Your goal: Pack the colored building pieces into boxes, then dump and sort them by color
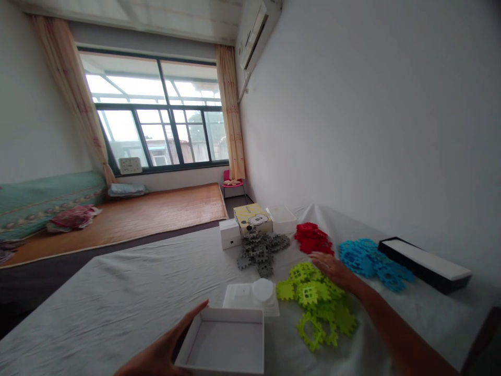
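My left hand (166,347) grips the left side of an open white box (225,342) at the bottom of the view, its inside bare. My right hand (332,269) reaches over the far edge of a pile of lime-green interlocking plastic pieces (313,292), fingers stretched out and apparently holding nothing. Just beyond its fingertips lies a heap of red interlocking pieces (313,238). Blue pieces (371,258) are to its right, and grey ones (260,250) to its left. Behind the open box rests a white plastic tray (250,296) with a round raised part.
A yellow cartoon-printed box (253,219) stands between a small white box (230,233) and a whitish container (282,218) at the back. A black-edged long box (425,263) lies by the wall. Grey cloth (148,292) covers the table; a bed (164,209) is beyond.
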### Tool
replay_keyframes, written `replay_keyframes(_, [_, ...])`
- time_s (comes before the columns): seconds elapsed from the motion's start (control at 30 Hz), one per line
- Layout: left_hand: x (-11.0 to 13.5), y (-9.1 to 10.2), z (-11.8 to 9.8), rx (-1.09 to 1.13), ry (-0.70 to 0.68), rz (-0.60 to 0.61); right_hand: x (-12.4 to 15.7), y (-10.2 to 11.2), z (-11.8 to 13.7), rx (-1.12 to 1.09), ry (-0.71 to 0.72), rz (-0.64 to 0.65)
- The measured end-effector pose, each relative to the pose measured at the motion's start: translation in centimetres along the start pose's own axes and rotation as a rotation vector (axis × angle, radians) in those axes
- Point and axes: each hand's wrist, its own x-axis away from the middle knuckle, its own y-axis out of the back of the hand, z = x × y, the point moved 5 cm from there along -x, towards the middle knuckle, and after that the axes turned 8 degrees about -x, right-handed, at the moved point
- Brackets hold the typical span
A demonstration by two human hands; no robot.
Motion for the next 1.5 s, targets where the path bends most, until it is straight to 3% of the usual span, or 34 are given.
replay_keyframes(0.1, [0.0,0.0,0.4,-0.016,-0.003,0.004,0.1,5.2,-4.1,0.183,-0.095,-0.201])
replay_keyframes(0.2, [-0.1,0.0,0.7,-0.022,0.004,-0.001,0.5,8.7,-8.6,0.333,-0.234,-0.23])
replay_keyframes(0.27, [-0.1,0.0,0.6,-0.023,0.005,-0.004,0.7,9.0,-10.9,0.431,-0.304,-0.132])
replay_keyframes(0.37, [-0.1,-0.1,0.4,-0.012,0.001,-0.006,1.0,7.6,-12.9,0.457,-0.343,0.007])
replay_keyframes(0.5, [-0.1,-0.1,0.2,-0.004,0.002,0.001,1.7,6.6,-13.5,0.473,-0.321,-0.022])
replay_keyframes(0.73, [-0.1,-0.1,0.5,0.024,-0.001,0.008,3.1,7.1,-11.5,0.558,-0.208,-0.107])
replay_keyframes(0.93, [-0.2,-0.1,0.7,0.003,-0.014,-0.011,3.3,6.7,-10.8,0.586,-0.237,-0.128])
replay_keyframes(1.13, [-0.3,-0.1,1.0,-0.024,-0.025,-0.004,3.6,9.6,-11.6,0.366,-0.235,-0.203])
replay_keyframes(1.23, [-0.3,-0.1,1.0,-0.022,-0.022,-0.001,4.2,11.0,-9.1,0.208,-0.194,-0.32])
replay_keyframes(1.3, [-0.3,-0.1,1.0,-0.022,-0.017,0.003,4.8,10.2,-5.5,0.099,-0.151,-0.315])
replay_keyframes(1.43, [-0.4,-0.1,1.2,-0.053,-0.015,-0.005,6.2,4.4,3.8,-0.035,0.037,0.012])
replay_keyframes(1.5, [-0.5,-0.2,1.3,-0.057,-0.022,-0.005,6.9,1.5,7.1,-0.027,0.075,0.132])
